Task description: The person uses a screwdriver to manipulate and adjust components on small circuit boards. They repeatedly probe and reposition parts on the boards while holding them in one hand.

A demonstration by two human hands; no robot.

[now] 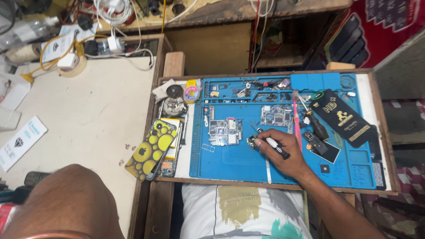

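Blue silicone repair mat (230,161) is covering the worktop, and the right hand (283,150) is resting on it, its grip pinching a small screwdriver (272,142) whose tip is touching a tiny component (251,141). Two circuit boards (225,132) are lying just beside it. Only the left forearm is showing, its hand out of view. A yellow-spotted phone case (152,148) is sitting at the mat's left edge.

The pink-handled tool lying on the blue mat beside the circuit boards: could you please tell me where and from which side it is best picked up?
Grip the pink-handled tool at mid-handle, coming from straight above with fingers closing across its width. It lies flat and nearly upright in the picture on the blue mat. The right hand covers its near end, and a black-handled screwdriver lies close on its right, so the upper stretch seems freest.
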